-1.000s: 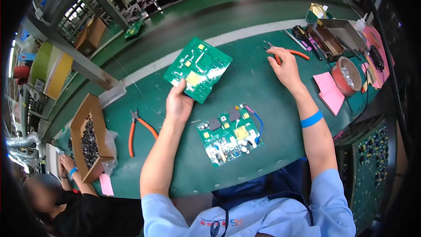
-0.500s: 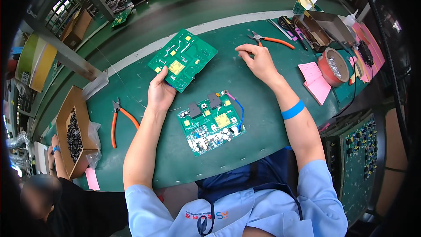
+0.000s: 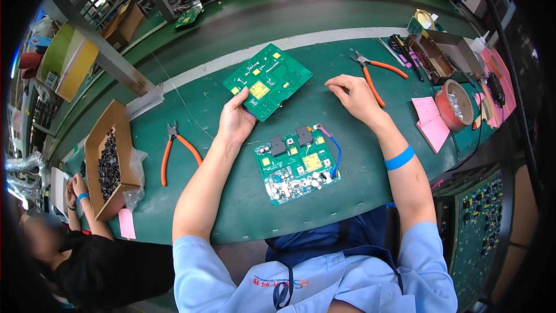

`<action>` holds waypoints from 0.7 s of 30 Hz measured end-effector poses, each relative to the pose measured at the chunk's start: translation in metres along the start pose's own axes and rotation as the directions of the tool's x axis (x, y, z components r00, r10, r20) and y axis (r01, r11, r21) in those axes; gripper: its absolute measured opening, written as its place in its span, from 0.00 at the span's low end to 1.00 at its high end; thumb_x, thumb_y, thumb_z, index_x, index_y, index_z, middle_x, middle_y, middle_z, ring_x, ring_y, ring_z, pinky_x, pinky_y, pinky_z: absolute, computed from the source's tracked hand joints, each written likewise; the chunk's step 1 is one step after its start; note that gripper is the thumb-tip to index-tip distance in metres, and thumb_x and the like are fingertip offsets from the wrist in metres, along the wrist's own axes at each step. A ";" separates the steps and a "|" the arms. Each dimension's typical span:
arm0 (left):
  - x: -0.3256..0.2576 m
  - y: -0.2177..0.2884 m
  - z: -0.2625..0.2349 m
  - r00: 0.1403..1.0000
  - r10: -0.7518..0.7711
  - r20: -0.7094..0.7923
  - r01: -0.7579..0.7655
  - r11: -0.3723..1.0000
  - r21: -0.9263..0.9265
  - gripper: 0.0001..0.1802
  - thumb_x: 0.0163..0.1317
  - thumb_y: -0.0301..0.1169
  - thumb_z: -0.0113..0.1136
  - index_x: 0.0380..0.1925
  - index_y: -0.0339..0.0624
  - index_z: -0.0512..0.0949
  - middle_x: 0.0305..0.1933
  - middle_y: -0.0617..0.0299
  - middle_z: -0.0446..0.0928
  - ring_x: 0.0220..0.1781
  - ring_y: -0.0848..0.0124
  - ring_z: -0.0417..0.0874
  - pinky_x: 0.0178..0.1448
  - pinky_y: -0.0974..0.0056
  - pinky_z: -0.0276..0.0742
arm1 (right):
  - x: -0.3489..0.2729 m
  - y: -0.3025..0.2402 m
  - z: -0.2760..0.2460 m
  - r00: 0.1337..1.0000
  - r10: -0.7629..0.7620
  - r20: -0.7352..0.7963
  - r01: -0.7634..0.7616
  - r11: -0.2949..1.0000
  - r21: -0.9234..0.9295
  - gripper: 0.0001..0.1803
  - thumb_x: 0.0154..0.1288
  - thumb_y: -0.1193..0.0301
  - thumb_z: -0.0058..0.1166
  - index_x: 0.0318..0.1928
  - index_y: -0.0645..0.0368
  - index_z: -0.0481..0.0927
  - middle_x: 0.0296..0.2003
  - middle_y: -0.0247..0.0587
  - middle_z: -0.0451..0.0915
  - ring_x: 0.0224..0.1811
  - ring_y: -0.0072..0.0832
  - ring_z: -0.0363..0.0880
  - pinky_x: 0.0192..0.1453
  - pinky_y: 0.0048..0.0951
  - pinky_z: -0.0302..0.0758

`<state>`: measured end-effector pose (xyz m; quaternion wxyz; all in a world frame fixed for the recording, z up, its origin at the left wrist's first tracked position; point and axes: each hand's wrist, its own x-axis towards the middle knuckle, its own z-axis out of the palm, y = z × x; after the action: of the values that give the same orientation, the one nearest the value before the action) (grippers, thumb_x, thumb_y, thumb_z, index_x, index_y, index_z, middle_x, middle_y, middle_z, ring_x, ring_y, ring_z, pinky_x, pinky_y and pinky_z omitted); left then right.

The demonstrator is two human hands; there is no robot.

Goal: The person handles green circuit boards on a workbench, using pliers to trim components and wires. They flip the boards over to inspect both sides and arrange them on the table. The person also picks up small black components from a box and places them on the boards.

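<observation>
I see a green board (image 3: 267,81) with yellow pads, tilted, its near edge pinched in my left hand (image 3: 234,120). Just nearer, a second green board (image 3: 296,164) lies flat on the worktop, loaded with black parts, capacitors and a blue wire.

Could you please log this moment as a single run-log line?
left hand: holds bare green circuit board at near edge | right hand: rests on green table, near orange cutters | populated board: flat, untouched

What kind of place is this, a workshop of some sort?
Most likely an electronics assembly line. The left hand holds a bare green circuit board, a populated board lies on the green bench, and orange-handled cutters lie nearby.
</observation>
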<state>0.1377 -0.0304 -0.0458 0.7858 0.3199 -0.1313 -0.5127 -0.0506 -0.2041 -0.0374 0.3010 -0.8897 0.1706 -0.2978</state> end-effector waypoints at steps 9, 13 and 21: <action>0.000 -0.001 -0.003 0.999 -0.002 0.037 0.001 1.000 0.021 0.22 0.58 0.32 0.44 0.52 0.34 0.59 0.53 0.52 0.65 0.54 0.61 0.66 0.59 0.55 0.60 | 0.000 -0.008 -0.003 0.998 0.001 0.057 0.001 1.000 -0.019 0.09 0.54 0.73 0.49 0.33 0.66 0.76 0.30 0.44 0.77 0.30 0.31 0.75 0.34 0.25 0.71; 0.001 -0.001 -0.004 0.998 -0.011 0.062 0.009 0.999 0.032 0.21 0.58 0.32 0.44 0.51 0.34 0.60 0.52 0.53 0.66 0.54 0.62 0.67 0.58 0.57 0.61 | 0.000 -0.008 -0.003 0.999 -0.001 0.053 0.003 1.000 -0.028 0.09 0.54 0.73 0.50 0.33 0.66 0.76 0.30 0.44 0.77 0.29 0.30 0.75 0.34 0.25 0.71; 0.003 -0.002 -0.011 0.997 -0.010 0.073 0.005 0.998 0.061 0.18 0.58 0.29 0.45 0.47 0.34 0.63 0.49 0.55 0.68 0.51 0.65 0.70 0.57 0.60 0.64 | 0.000 -0.004 0.000 0.999 -0.046 -0.012 0.046 0.999 -0.017 0.08 0.51 0.73 0.50 0.31 0.63 0.77 0.29 0.44 0.77 0.27 0.36 0.75 0.32 0.29 0.71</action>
<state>0.1432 -0.0301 -0.0559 0.7684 0.3253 -0.1745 -0.5227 -0.0501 -0.2007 -0.0350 0.2857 -0.8941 0.1545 -0.3085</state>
